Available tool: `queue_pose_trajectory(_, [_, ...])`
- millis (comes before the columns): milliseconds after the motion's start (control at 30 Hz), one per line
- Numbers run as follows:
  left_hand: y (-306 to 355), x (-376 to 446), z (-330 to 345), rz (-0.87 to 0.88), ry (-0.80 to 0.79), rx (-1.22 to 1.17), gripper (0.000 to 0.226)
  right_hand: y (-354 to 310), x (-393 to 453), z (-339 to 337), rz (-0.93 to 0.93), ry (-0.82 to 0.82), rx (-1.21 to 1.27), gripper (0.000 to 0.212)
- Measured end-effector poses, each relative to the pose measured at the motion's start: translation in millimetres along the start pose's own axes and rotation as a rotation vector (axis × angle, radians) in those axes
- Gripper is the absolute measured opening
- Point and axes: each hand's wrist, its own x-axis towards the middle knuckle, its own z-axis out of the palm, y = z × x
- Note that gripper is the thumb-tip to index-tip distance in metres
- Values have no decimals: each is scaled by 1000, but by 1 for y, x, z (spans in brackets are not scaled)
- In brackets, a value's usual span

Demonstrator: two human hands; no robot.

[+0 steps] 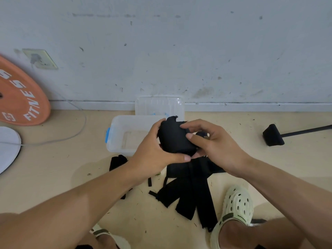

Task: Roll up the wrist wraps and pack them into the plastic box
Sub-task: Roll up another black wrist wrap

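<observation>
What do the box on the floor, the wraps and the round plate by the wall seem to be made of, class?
Plastic box: clear, glossy plastic; the floor shows through it, and it has a blue clip.
Wrist wraps: matte black woven fabric, probably; they lie limp, and one rolls in the hands.
Weight plate: orange, dull finish, likely rubber; white lettering.

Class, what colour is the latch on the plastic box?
Blue latch, clearest in the head view.
</observation>
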Motion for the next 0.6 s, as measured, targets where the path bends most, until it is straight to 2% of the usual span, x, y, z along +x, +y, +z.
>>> queue_pose_trajectory(67, [3, 1, 0, -70, 27, -151, 83, 0, 3, -4, 22, -53, -40, 25])
queue_pose_trajectory(133, [7, 1, 0, -171, -34, -304, 62, 0, 7, -12, -16, -77, -177, 31])
queue_pose_trajectory(267, [13, 0, -1, -234, -132, -382, 57, 1, 6, -22, -100, -138, -347, 45])
queue_pose_trajectory(367, [13, 2, -5, -247, -137, -324, 43, 6, 4, -19, -186, -134, -402, 39])
queue_pose_trajectory(467, [11, 2, -5, -265, -171, -237, 52, 9, 4, -19, -312, -95, -440, 33])
queue_pose_trajectory(600, [6, 6, -5, -258, -92, -336, 77, 16, 7, -20, -342, -41, -441, 19])
